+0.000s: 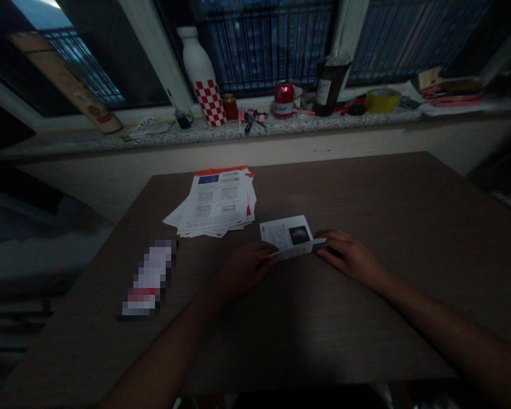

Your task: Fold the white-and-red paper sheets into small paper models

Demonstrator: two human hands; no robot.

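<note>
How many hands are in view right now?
2: the left hand at the left end of the folded printed sheet, the right hand at its right end.

One left hand (251,264) and one right hand (352,255) are seen, with one folded sheet (286,234), one pile of papers (216,204) and one pixelated oblong object (150,277). Two bottles (201,74), one red can (284,101) and one yellow roll (382,101) are counted on one sill (309,123). Neither the pile's sheets nor the sill's small items (250,121) can be exactly numbered.

left hand (252,264) curled, right hand (348,255) pinching
</note>
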